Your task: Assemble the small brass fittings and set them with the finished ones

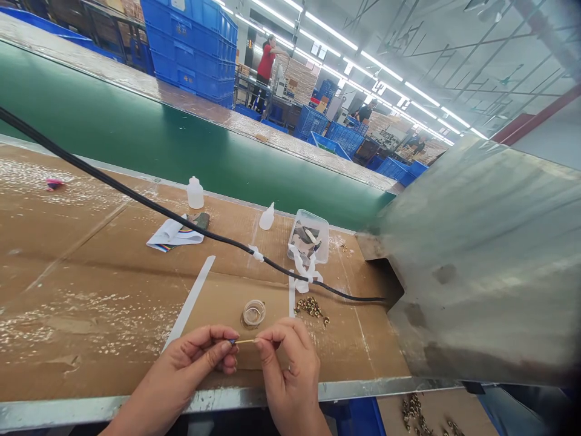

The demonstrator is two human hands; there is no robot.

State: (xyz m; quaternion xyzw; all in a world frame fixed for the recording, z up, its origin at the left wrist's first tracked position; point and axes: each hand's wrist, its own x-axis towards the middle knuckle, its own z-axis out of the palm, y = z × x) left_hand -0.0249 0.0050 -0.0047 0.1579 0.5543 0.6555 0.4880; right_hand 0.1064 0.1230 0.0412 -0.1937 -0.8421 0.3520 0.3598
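Observation:
Near the table's front edge, my left hand point(200, 357) pinches a tiny dark blue piece point(233, 342), mostly hidden by the fingertips. A thin yellowish stick point(246, 341) runs from that piece to my right hand point(290, 360), whose thumb and forefinger are closed on its other end. Just beyond the fingers stands a small round clear dish point(253, 313). A pile of small brass-and-dark parts point(310, 307) lies to the right of the dish, past a white tape strip point(292, 293).
A black cable point(149, 203) crosses above the table point(113, 272). Farther back are two white bottles point(195, 194), a cloth point(175, 235) and a clear plastic tub point(323, 233). A green belt point(204, 154) runs behind; a metal housing point(481, 260) stands right. People are in the background.

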